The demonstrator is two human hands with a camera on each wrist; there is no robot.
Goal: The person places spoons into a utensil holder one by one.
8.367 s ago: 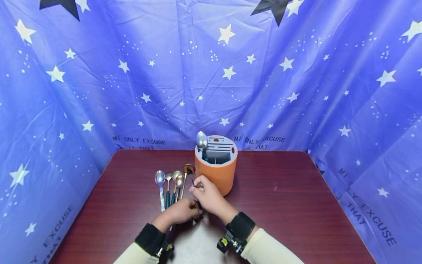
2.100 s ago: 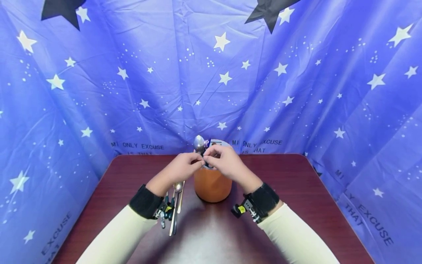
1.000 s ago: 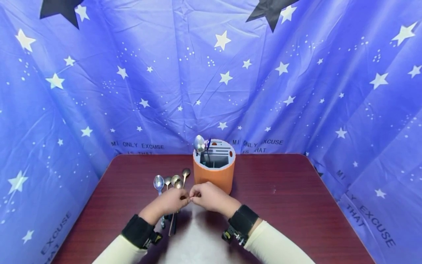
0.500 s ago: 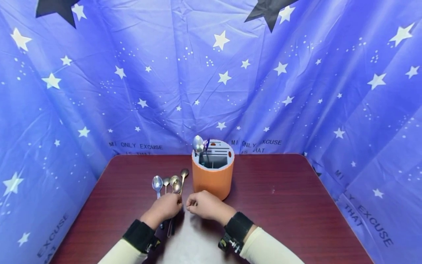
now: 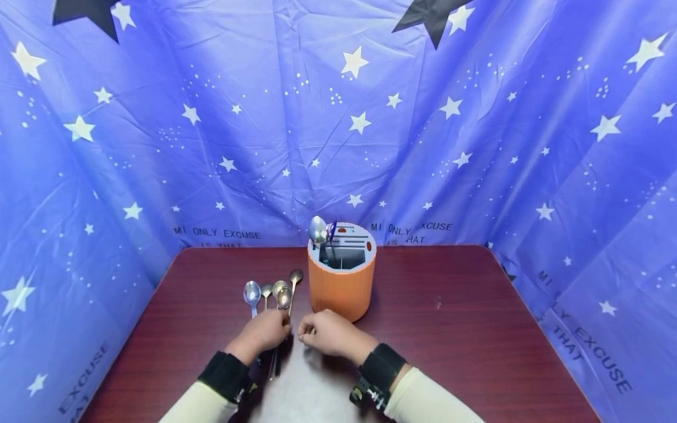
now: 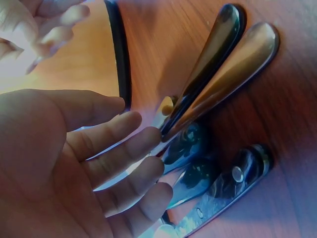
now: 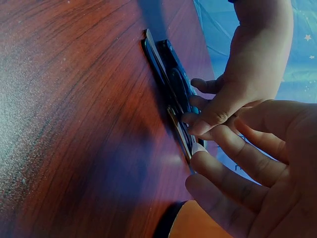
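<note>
My left hand (image 5: 267, 329) hovers over a group of spoons, its fingers loosely bent and holding nothing. In the left wrist view, several handles lie beyond the fingertips: a brown one (image 6: 242, 64), dark green ones (image 6: 193, 183) and a marbled one (image 6: 218, 203). My right hand (image 5: 333, 333) is just to the right, in front of the orange holder (image 5: 341, 294), with relaxed fingers around nothing. A large silver spoon (image 5: 252, 292) lies leftmost; a bronze spoon (image 5: 296, 276) lies nearest the holder. The left hand hides parts of the handles from the head view.
The holder's pale top (image 5: 357, 229) has slots and an open compartment. A silver spoon (image 5: 318, 230) stands upright at its left side, with a shiny purple piece (image 5: 331, 231) beside it. A blue star-patterned cloth (image 5: 296, 129) surrounds the dark red table (image 5: 449, 317).
A purple piece has appeared in the holder beside the upright spoon. Both hands went up to the holder, then came back down to the spoons, and have moved slightly apart.
</note>
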